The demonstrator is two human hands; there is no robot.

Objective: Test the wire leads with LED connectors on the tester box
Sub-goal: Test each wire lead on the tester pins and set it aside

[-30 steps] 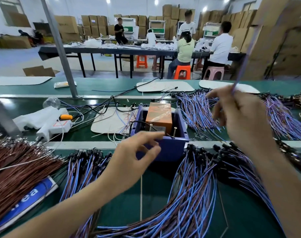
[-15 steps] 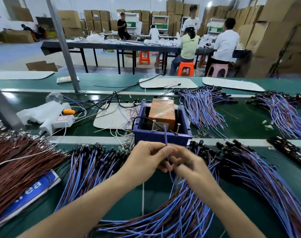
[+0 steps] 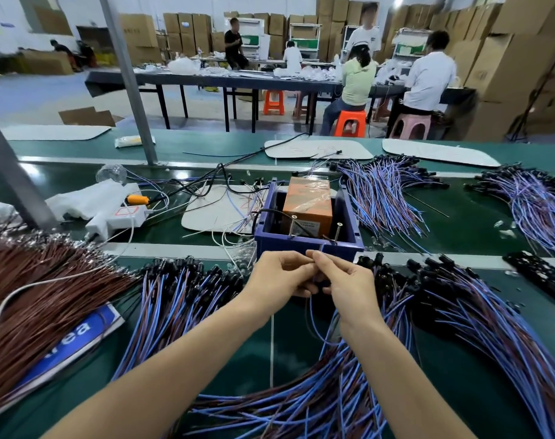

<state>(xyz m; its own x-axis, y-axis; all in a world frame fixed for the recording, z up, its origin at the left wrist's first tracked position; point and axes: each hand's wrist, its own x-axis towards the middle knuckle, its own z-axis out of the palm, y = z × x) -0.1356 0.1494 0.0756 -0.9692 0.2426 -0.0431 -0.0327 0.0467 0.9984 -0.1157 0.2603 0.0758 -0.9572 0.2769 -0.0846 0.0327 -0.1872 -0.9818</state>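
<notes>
— Head camera: what fills the frame?
— A green desk (image 3: 478,223), strewn with heaps of blue-and-brown wire leads with black LED connectors (image 3: 317,403); the biggest heap crosses the lower half.
— And the tester?
— A dark blue plastic tester box (image 3: 307,245) sits at centre, with an orange block (image 3: 307,201) inside and two upright metal screws (image 3: 293,226) at its near wall.
— The hands?
— The left hand (image 3: 279,277) and the right hand (image 3: 345,280) meet just before that wall, fingertips touching. Both pinch one thin blue wire lead (image 3: 311,321), which hangs in a loop beneath them.
</notes>
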